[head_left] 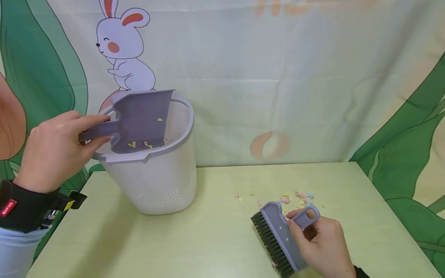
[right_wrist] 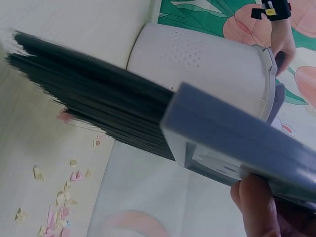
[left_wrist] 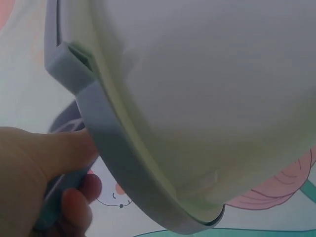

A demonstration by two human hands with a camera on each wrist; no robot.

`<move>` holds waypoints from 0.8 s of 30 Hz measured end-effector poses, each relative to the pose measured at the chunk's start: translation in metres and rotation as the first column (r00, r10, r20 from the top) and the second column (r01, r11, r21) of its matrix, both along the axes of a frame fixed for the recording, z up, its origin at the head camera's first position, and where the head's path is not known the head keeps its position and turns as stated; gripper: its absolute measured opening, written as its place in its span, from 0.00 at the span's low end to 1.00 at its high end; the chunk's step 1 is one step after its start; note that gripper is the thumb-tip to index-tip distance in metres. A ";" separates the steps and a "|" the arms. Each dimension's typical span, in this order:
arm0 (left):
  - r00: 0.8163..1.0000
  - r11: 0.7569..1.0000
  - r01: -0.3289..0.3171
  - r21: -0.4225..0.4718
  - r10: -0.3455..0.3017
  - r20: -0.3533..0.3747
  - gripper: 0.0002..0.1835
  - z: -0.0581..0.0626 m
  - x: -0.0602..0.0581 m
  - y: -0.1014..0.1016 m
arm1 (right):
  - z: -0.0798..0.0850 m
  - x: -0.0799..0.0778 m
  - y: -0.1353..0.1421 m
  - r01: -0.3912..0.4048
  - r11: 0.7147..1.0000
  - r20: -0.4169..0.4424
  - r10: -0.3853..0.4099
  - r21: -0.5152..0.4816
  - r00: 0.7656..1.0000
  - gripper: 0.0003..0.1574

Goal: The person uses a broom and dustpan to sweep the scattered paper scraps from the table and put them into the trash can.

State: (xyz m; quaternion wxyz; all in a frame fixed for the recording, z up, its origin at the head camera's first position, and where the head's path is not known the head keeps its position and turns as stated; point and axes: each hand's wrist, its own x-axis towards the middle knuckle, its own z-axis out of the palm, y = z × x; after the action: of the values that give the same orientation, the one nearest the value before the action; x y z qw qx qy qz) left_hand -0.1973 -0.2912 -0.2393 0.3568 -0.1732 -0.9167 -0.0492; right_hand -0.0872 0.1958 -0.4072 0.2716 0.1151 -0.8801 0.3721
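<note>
My left hand point(head_left: 57, 148) grips the handle of a purple-grey dustpan point(head_left: 140, 121), tilted over the mouth of a white bin point(head_left: 163, 181) with a grey rim. A few yellow and pink paper scraps point(head_left: 147, 145) cling to the pan. In the left wrist view the bin's rim point(left_wrist: 123, 153) crosses in front of the hand point(left_wrist: 44, 163). My right hand point(head_left: 325, 241) holds a grey hand brush point(head_left: 283, 231) by its handle, dark bristles facing left. Seen from the right wrist, the bristles point(right_wrist: 94, 94) spread in front of the bin point(right_wrist: 207, 69).
Small pink, yellow and blue paper scraps point(head_left: 302, 197) lie on the pale table point(head_left: 222, 239), behind the brush. A printed cloth point(head_left: 226, 77) with a rabbit and green leaves hangs behind the table's back edge. The bin stands at the table's back left.
</note>
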 end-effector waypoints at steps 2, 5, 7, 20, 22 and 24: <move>0.998 0.999 0.038 -0.034 -0.039 -0.054 0.27 0.000 0.002 0.002 | 0.000 -0.001 0.000 -0.003 1.000 -0.006 0.003 0.003 1.000 0.12; 0.989 0.992 0.083 -0.095 -0.093 -0.112 0.29 -0.001 0.005 0.003 | 0.001 -0.001 -0.001 -0.006 1.000 -0.006 0.006 0.000 1.000 0.12; 0.984 0.985 0.105 -0.136 -0.123 -0.132 0.30 -0.002 0.007 0.004 | 0.001 -0.002 -0.001 -0.009 1.000 -0.014 0.009 0.000 1.000 0.11; 0.972 0.986 0.122 -0.117 -0.142 -0.188 0.31 -0.001 0.015 0.012 | -0.001 -0.003 0.002 -0.020 1.000 -0.058 0.020 -0.003 0.998 0.13; 0.966 0.979 0.155 -0.135 -0.179 -0.184 0.31 -0.001 0.015 0.012 | -0.002 -0.003 0.002 -0.022 1.000 -0.063 0.021 -0.002 0.998 0.13; 0.963 0.969 0.186 -0.164 -0.213 -0.164 0.32 -0.002 0.014 0.013 | -0.002 -0.003 0.002 -0.020 1.000 -0.065 0.020 0.000 0.998 0.13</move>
State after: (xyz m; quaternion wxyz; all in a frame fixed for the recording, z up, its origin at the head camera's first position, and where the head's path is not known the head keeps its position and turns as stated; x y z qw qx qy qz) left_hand -0.1831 -0.2778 -0.2410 0.4179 -0.2946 -0.8594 -0.0015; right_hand -0.0901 0.1983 -0.4094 0.2964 0.1360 -0.8694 0.3713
